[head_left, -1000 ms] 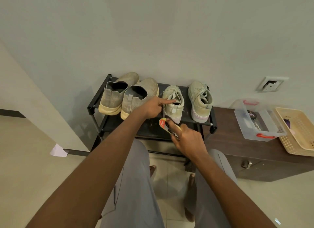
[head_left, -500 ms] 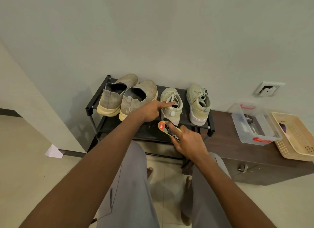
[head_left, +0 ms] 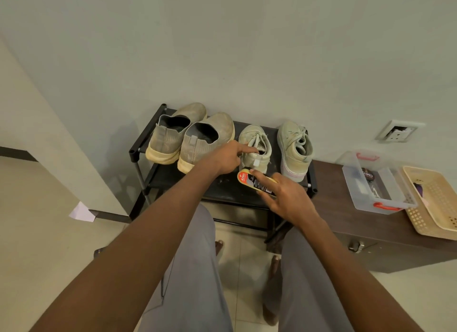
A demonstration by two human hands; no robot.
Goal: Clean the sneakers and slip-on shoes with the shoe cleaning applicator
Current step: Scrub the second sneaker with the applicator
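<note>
Applicator (head_left: 256,182) nearer sneaker (head_left: 256,146) heel, rack (head_left: 223,188) front bare

The head camera looks steeply down and forward, close above the shoe rack (head_left: 148,143).

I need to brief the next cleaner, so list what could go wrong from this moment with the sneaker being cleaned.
1. The left sneaker stands at the front edge of the shoe rack, steadied only by the left hand; a hard push from the applicator in the right hand could tip it off.
2. The slip-on shoes sit close beside the left hand; an elbow shift might nudge them.
</note>
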